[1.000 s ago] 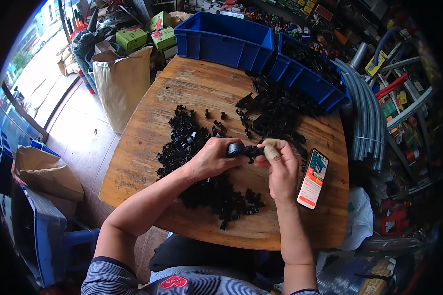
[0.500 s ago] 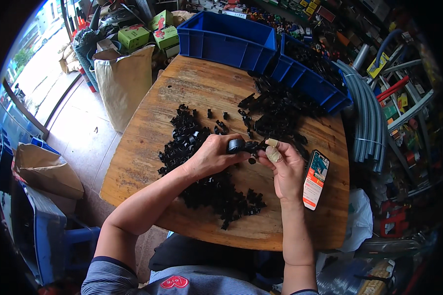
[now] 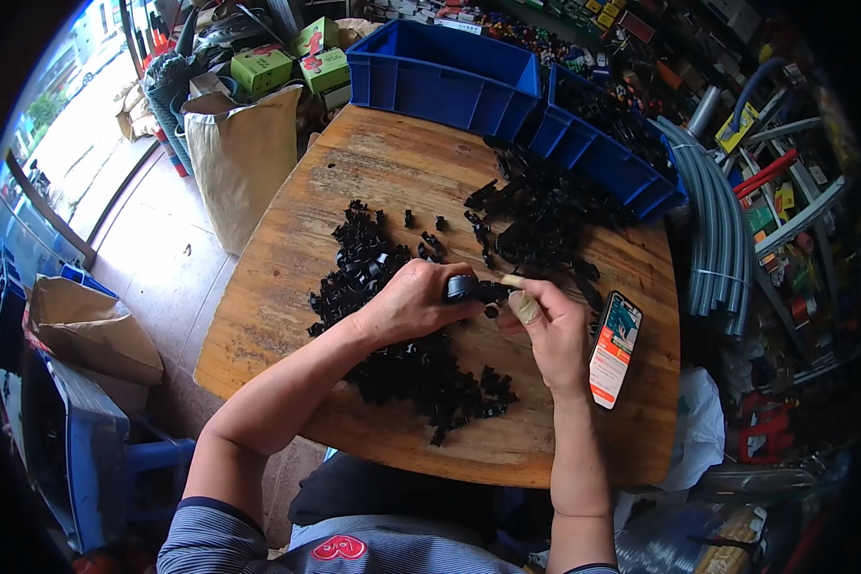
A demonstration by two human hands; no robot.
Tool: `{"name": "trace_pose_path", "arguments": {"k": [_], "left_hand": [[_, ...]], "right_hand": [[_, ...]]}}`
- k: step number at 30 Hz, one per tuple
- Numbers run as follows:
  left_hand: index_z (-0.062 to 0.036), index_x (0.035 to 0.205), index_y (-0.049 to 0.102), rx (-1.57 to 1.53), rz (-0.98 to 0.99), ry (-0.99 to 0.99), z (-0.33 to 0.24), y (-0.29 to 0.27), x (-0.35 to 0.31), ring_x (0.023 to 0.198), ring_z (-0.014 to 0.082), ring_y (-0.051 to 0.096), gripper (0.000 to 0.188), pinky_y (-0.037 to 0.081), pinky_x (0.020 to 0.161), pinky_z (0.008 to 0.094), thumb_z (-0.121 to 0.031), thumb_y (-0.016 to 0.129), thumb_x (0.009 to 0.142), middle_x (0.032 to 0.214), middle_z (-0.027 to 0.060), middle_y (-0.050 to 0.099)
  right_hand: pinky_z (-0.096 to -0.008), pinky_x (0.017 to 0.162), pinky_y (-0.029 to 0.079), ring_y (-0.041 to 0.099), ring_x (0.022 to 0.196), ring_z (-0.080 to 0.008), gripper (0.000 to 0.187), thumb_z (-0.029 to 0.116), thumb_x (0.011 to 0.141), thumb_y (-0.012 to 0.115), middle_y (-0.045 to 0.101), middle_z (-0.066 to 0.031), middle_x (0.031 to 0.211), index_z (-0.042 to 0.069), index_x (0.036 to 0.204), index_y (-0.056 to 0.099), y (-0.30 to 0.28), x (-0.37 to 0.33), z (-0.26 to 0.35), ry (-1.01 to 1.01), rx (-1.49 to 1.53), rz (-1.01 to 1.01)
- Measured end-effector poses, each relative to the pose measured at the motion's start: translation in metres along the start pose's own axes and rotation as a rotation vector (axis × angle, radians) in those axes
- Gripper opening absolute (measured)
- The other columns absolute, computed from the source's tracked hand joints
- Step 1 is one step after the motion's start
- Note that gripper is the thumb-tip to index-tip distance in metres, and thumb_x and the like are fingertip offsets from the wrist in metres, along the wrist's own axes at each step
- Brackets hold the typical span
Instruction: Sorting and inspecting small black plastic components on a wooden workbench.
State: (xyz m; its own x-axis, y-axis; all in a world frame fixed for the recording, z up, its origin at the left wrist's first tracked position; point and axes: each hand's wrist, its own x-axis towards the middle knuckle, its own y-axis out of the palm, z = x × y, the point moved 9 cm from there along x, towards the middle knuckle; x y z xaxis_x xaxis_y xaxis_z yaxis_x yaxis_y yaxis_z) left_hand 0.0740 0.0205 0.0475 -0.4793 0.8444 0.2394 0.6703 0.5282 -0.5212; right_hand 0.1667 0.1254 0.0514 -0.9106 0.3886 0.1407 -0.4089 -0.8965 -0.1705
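Wooden table (image 3: 287, 249), cluttered shop bkgd. Head view: left hand (image 3: 413, 301) fingers curled tight round small black round part (image 3: 461, 287) above black parts pile (image 3: 411, 368); shape mostly hidden. Right hand (image 3: 545, 325) fingertips pinch its other end; details unclear.

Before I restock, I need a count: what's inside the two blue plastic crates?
The right blue plastic crate holds black plastic parts. The left blue plastic crate shows only bare walls; its floor is hidden.

Daylight enters from the upper left, where the floor (image 3: 115, 182) is overexposed. The wooden table (image 3: 354, 182) is evenly lit, with soft shadows. Fisheye distortion bends edges; the corners are black. The shelves (image 3: 784, 191) at right appear dim.
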Motion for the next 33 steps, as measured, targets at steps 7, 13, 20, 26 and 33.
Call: {"name": "trace_pose_path", "arguments": {"k": [7,13,20,26,33], "left_hand": [[-0.0016,0.088,0.059,0.040,0.028,0.138,-0.021,-0.010,-0.004,0.059,0.0310,0.057,0.028,0.044,0.054,0.0343,-0.022,0.069,0.073,0.065,0.0164,0.058],[-0.0017,0.085,0.059,0.073,0.001,0.114,-0.025,-0.007,-0.004,0.058,0.0314,0.057,0.025,0.044,0.054,0.0344,-0.020,0.070,0.072,0.064,0.0160,0.057],[0.0001,0.081,0.058,-0.178,0.053,-0.142,-0.014,-0.005,-0.007,0.057,0.0306,0.057,0.024,0.043,0.053,0.0351,-0.019,0.069,0.072,0.061,0.0163,0.056],[0.0013,0.077,0.057,0.126,0.043,0.027,-0.014,0.005,-0.009,0.055,0.0300,0.057,0.025,0.042,0.052,0.0365,-0.021,0.068,0.072,0.058,0.0169,0.054],[0.0012,0.074,0.059,0.220,0.006,0.018,-0.025,0.010,-0.013,0.054,0.0279,0.057,0.027,0.043,0.052,0.0355,-0.023,0.071,0.069,0.057,0.0153,0.055]], "right_hand": [[-0.0213,0.060,0.048,0.058,0.066,-0.0096,0.029,0.019,0.089,0.054,0.058,-0.0042,0.079,-0.004,0.107,0.056,0.012,-0.005,0.007,-0.165,-0.061,0.100],[-0.0234,0.058,0.047,0.059,0.068,-0.0125,0.025,0.013,0.088,0.054,0.057,-0.0078,0.082,-0.006,0.104,0.056,0.013,-0.007,0.015,-0.232,-0.136,0.066],[-0.0281,0.056,0.047,0.057,0.059,-0.0203,0.024,0.004,0.084,0.055,0.053,-0.0123,0.084,-0.007,0.105,0.055,0.031,-0.021,0.049,-0.658,-0.788,0.019],[-0.0325,0.051,0.047,0.057,0.060,-0.0245,0.020,-0.003,0.079,0.054,0.048,-0.0140,0.078,-0.008,0.098,0.056,0.043,-0.028,0.043,-0.695,-1.101,0.101],[-0.0326,0.050,0.047,0.058,0.059,-0.0235,0.015,-0.004,0.077,0.053,0.049,-0.0130,0.075,-0.008,0.091,0.056,0.049,-0.029,0.036,-0.711,-1.159,0.116]]}}
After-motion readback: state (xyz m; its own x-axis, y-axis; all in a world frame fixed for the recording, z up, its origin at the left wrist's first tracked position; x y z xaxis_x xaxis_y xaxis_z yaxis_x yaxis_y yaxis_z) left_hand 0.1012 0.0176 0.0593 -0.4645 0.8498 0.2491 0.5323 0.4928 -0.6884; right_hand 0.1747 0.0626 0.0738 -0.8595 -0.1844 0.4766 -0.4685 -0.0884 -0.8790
